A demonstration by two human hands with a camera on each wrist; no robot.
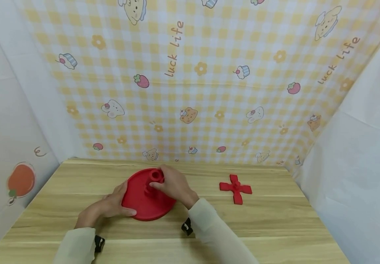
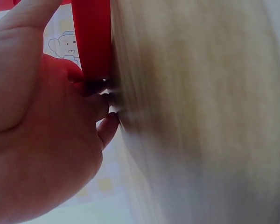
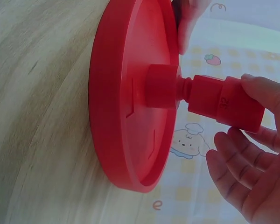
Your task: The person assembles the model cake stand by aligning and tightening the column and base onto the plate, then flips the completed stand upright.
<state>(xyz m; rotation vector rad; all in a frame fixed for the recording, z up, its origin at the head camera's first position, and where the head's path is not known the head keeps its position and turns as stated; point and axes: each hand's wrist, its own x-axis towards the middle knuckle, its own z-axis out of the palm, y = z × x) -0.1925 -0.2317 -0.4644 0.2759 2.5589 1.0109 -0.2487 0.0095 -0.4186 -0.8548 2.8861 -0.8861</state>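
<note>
A round red disc with a raised rim (image 1: 137, 211) lies on the wooden table. My left hand (image 1: 112, 203) grips its left side, thumb by the front edge and fingers along the rim (image 2: 94, 42). From the disc's middle rises a short red post (image 3: 162, 86). On top of this sits a red cylindrical piece (image 3: 226, 100) marked "32", with a hole in its upper end. My right hand (image 1: 173, 185) holds that piece between thumb and fingers; in the right wrist view a narrow neck shows between it and the post.
To the right of the disc, a flat red four-armed cross (image 1: 236, 187) with a raised centre lies on the wooden table (image 1: 269, 220). A yellow checked curtain (image 1: 209, 91) hangs behind the table, with white sheets at both sides.
</note>
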